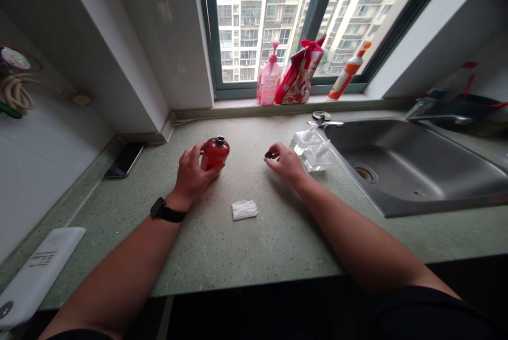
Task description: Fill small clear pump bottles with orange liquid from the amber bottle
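My left hand is wrapped round a red bottle whose neck stands uncapped. Between the thumb and fingers of my right hand is a small black cap. Just right of that hand stand two clear square pump bottles with white tops, a rear bottle and a front bottle. A folded white tissue lies on the counter between my forearms, touched by neither hand.
A steel sink is set in at the right. On the windowsill stand a pink pump bottle, a red bag and an orange-and-white bottle. A phone and a white device lie at the left.
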A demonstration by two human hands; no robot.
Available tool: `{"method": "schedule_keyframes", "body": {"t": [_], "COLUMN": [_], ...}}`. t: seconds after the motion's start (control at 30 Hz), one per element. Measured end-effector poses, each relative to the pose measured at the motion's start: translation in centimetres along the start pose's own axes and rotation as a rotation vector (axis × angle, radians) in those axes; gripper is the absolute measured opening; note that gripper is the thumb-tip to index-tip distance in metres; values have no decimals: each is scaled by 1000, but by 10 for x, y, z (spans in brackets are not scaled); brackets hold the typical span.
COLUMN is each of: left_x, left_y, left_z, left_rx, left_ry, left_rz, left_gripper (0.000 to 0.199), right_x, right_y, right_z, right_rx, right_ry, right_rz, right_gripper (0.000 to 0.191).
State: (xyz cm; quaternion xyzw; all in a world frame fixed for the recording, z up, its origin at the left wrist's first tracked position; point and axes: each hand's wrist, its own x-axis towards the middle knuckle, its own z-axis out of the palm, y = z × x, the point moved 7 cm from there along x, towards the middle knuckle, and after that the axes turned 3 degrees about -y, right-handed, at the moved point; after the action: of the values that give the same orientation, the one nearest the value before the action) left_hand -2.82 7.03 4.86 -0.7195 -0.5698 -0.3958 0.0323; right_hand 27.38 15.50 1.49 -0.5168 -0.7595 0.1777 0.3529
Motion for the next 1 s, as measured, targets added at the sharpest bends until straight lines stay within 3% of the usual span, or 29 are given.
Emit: {"method": "schedule_keyframes", "body": {"t": [0.1,0.23,0.53,0.67,0.77,0.87,0.93,1.0], "left_x": [1,1,2,1,3,2,-1,-4], "left_y": [-19,-31,-34,-35,-28,-7,10,27], "left_z": [6,11,14,15,2,-23,-36,-44], "left_rx": [-133,-236,-253,-216,-157,-61,-7,37], "left_ry": [-4,-5,-9,-1,81,250,316,345], "left_rz": [-134,-230,-225,-180,-92,62,150,221], "left_gripper": [71,72,75,83,79,67,62,57], "right_x": [8,12,9,8,10,10,7,0], "right_y": [21,28,30,20,3,-12,-4,15], "right_z": [0,1,8,3,-27,-86,-125,-153], "right_rx": [-52,-74,-147,-148,-139,-211,-317,-424], "right_ry": [4,3,-17,19,106,318,377,339], "right_rz": [55,27,-20,-48,-92,-98,93,376], "right_gripper": [18,22,30,30,30,26,29,40]}}
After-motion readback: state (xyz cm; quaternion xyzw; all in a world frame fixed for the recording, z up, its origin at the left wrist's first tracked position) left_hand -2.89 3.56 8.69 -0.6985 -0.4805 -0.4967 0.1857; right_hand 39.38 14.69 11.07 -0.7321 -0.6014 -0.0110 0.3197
